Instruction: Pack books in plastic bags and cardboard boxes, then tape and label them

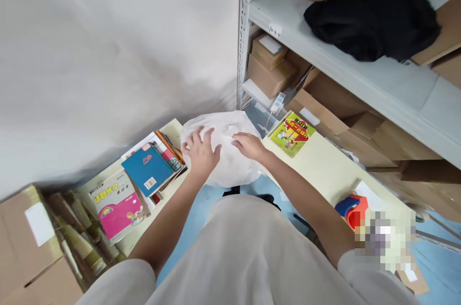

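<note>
A white plastic bag (226, 165), puffed out and rounded, is in the middle of the head view, between two cream surfaces. My left hand (202, 151) lies over its left part with the fingers spread apart. On the bag's right side, my right hand (252, 145) has its fingers drawn together against the plastic, thumb near the fingertips. What is inside the bag cannot be seen through the white film. To the left of my left hand lie a blue book (146, 168) and a pink and grey book (117, 204).
A green and yellow book (292, 134) lies on the right cream tabletop (324, 165), with a red and blue plastic item (353, 209) farther along. Metal shelving (266, 12) holds cardboard boxes (273, 72) and black cloth (374, 17). A carton (25, 233) is at lower left.
</note>
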The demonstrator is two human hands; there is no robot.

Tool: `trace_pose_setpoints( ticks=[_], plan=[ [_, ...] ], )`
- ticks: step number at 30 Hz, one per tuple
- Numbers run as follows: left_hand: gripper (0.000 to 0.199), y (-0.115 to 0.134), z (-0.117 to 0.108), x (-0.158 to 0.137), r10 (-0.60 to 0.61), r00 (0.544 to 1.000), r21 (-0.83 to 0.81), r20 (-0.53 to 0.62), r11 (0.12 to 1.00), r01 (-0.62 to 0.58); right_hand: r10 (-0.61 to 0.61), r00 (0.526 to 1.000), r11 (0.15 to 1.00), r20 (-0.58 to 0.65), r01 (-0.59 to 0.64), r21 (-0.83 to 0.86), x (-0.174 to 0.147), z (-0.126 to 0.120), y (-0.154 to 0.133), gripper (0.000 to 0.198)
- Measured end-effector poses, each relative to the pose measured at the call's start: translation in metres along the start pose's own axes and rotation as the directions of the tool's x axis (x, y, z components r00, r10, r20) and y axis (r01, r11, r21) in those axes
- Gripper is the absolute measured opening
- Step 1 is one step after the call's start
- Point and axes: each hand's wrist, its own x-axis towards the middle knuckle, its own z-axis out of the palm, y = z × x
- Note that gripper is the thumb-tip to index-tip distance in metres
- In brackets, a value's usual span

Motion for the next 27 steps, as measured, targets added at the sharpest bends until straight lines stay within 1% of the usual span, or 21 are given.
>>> trace_pose_setpoints(
  ticks=[1, 2, 3, 4, 5, 6, 8, 10, 12, 14, 15, 16, 17, 19, 21, 22, 23, 24, 25, 26, 27],
  plan=[
    [0.062, 0.002, -0.009, 0.008, -0.009, 0.998, -0.102, -0.064, 0.995, 0.002, -0.035, 0.997, 0.998, -0.065, 0.038, 0.044, 0.001, -0.02, -0.002, 0.02],
    [0.075, 0.003, -0.016, 0.017, -0.008, 0.996, -0.228, -0.092, 0.973, -0.013, -0.073, 0.99, 0.993, -0.118, 0.083, 0.084, 0.001, -0.041, -0.004, 0.021],
    [0.081, 0.004, -0.022, 0.026, 0.01, 0.996, -0.363, -0.093, 0.931, -0.043, -0.106, 0.98, 0.984, -0.167, 0.127, 0.123, 0.0, -0.061, -0.007, 0.023],
    [0.08, 0.004, -0.027, 0.036, 0.045, 0.996, -0.482, -0.083, 0.872, -0.08, -0.129, 0.967, 0.974, -0.219, 0.166, 0.157, -0.002, -0.081, -0.01, 0.025],
    [0.072, 0.006, -0.032, 0.046, 0.083, 0.994, -0.57, -0.078, 0.814, -0.112, -0.143, 0.952, 0.963, -0.27, 0.197, 0.183, -0.006, -0.1, -0.013, 0.027],
    [0.06, 0.008, -0.037, 0.056, 0.113, 0.99, -0.622, -0.083, 0.77, -0.14, -0.148, 0.937, 0.955, -0.318, 0.218, 0.2, -0.011, -0.117, -0.015, 0.029],
    [0.037, 0.018, -0.054, 0.075, 0.162, 0.981, -0.652, -0.108, 0.733, -0.193, -0.144, 0.908, 0.954, -0.393, 0.233, 0.187, -0.025, -0.146, -0.018, 0.034],
    [0.029, 0.035, -0.076, 0.089, 0.204, 0.967, -0.641, -0.153, 0.724, -0.254, -0.127, 0.879, 0.978, -0.459, 0.187, 0.087, -0.042, -0.171, -0.017, 0.037],
    [0.025, 0.057, -0.102, 0.099, 0.276, 0.938, -0.611, -0.21, 0.712, -0.346, -0.081, 0.852, 0.996, -0.518, 0.056, -0.065, -0.063, -0.191, -0.017, 0.04],
    [0.023, 0.082, -0.126, 0.104, 0.374, 0.888, -0.545, -0.266, 0.701, -0.459, -0.04, 0.817, 0.974, -0.575, -0.097, -0.206, -0.086, -0.209, -0.022, 0.04],
    [0.023, 0.095, -0.135, 0.106, 0.425, 0.858, -0.509, -0.287, 0.691, -0.513, -0.036, 0.787, 0.953, -0.616, -0.158, -0.257, -0.098, -0.216, -0.028, 0.04],
    [0.024, 0.108, -0.141, 0.107, 0.467, 0.83, -0.479, -0.305, 0.678, -0.558, -0.051, 0.747, 0.935, -0.663, -0.197, -0.294, -0.109, -0.221, -0.036, 0.043],
    [0.025, 0.121, -0.145, 0.107, 0.499, 0.805, -0.459, -0.32, 0.662, -0.593, -0.081, 0.701, 0.924, -0.708, -0.213, -0.317, -0.118, -0.224, -0.045, 0.051],
    [0.029, 0.147, -0.144, 0.104, 0.527, 0.776, -0.467, -0.347, 0.621, -0.63, -0.141, 0.616, 0.925, -0.775, -0.197, -0.325, -0.132, -0.22, -0.065, 0.069],
    [0.031, 0.17, -0.135, 0.097, 0.544, 0.769, -0.549, -0.337, 0.55, -0.629, -0.148, 0.574, 0.947, -0.806, -0.152, -0.283, -0.137, -0.207, -0.077, 0.075],
    [0.03, 0.181, -0.129, 0.091, 0.566, 0.763, -0.608, -0.311, 0.498, -0.618, -0.127, 0.551, 0.959, -0.825, -0.145, -0.245, -0.138, -0.198, -0.079, 0.076],
    [0.028, 0.19, -0.122, 0.085, 0.607, 0.748, -0.674, -0.27, 0.436, -0.597, -0.093, 0.525, 0.969, -0.846, -0.147, -0.198, -0.139, -0.188, -0.077, 0.075],
    [0.027, 0.199, -0.115, 0.078, 0.665, 0.716, -0.74, -0.213, 0.369, -0.562, -0.047, 0.498, 0.978, -0.866, -0.152, -0.141, -0.14, -0.179, -0.071, 0.072],
    [0.027, 0.206, -0.107, 0.071, 0.732, 0.666, -0.802, -0.146, 0.306, -0.513, 0.007, 0.47, 0.986, -0.882, -0.151, -0.072, -0.143, -0.17, -0.063, 0.065],
    [0.027, 0.212, -0.1, 0.065, 0.793, 0.604, -0.853, -0.081, 0.258, -0.453, 0.068, 0.445, 0.99, -0.893, -0.144, 0.003, -0.148, -0.162, -0.053, 0.057],
    [0.027, 0.217, -0.092, 0.059, 0.837, 0.547, -0.891, -0.023, 0.232, -0.391, 0.13, 0.423, 0.988, -0.897, -0.132, 0.081, -0.156, -0.155, -0.042, 0.047]
  ],
)
